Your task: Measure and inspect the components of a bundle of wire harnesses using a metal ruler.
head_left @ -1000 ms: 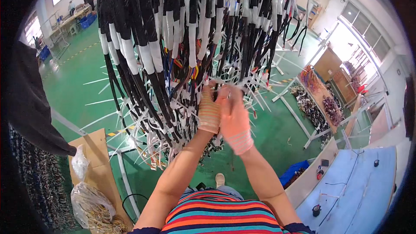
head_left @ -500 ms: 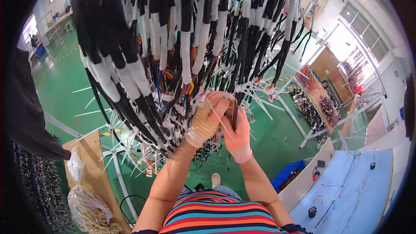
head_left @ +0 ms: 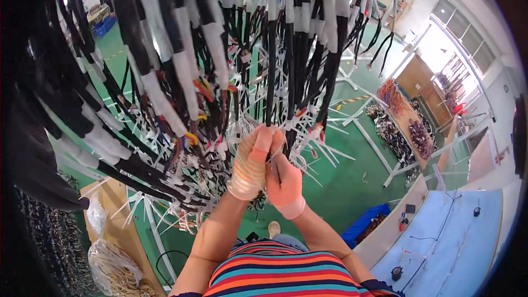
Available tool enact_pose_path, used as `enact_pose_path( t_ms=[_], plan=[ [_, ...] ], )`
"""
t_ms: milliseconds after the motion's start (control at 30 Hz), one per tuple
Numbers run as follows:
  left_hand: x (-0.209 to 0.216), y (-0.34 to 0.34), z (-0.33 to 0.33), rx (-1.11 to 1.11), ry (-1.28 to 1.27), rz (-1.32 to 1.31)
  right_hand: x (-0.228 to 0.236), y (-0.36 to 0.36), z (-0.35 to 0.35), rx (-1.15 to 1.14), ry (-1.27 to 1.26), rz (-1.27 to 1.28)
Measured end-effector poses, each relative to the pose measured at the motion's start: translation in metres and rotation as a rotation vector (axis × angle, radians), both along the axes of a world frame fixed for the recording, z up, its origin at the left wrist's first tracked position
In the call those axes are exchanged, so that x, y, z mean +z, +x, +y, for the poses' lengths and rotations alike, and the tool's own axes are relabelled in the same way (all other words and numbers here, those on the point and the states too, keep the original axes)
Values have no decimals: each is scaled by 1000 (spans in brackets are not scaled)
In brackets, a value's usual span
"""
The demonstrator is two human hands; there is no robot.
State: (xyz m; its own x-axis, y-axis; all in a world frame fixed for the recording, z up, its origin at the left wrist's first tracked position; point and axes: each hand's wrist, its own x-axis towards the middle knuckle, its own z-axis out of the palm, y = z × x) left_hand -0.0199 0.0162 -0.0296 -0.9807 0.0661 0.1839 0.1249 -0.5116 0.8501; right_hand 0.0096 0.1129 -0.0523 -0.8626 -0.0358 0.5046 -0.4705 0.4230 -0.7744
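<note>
In front of me, both hands meet at the lower end of a hanging black-wrapped wire harness [head_left: 269, 85]. My left hand [head_left: 250, 165], in a striped glove, is closed around that harness with thumb and fingers pressed together. My right hand [head_left: 285, 181], in a pinkish-orange glove, is closed right beside it, its fingertips at a thin white strip that looks like a cable tie [head_left: 281, 151]. The fingers hide most of the strip and the harness end. Many more black harnesses with white-taped sections [head_left: 184, 77] hang around and above my hands, colored wires showing at their ends.
White cable ties [head_left: 330, 151] stick out around the bundle on a white frame. At left lies a brown board [head_left: 132, 214] with bagged wires [head_left: 113, 261]. To the right are a light-blue work board [head_left: 440, 236], a blue bin [head_left: 366, 223] and a table of wires [head_left: 404, 118].
My hands have shifted slightly left and drawn closer together. The hanging harnesses at the left have swung outward and spread apart, and the view has moved a little.
</note>
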Motion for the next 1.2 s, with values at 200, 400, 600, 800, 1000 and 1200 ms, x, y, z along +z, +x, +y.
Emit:
enact_pose_path(
  t_ms=[200,400,600,800,1000,1200],
  plan=[
    [1,-3,-7,1,-41,-93,-7,-7,9,91,-20,-8],
    [-13,-2,-15,-77,-6,1,-10,-11,16,177,80,-76],
    [-26,-5,2,-12,99,81,-13,-9,13,112,156,-37],
    [-18,-8,-3,30,-12,-15,-19,-14,19,148,174,25],
    [-25,-7,-16,-242,90,-153,-21,-18,24,267,-28,-134],
    [-33,-8,-6,-53,146,-41,-12,-13,19,148,155,-72]
  ],
)
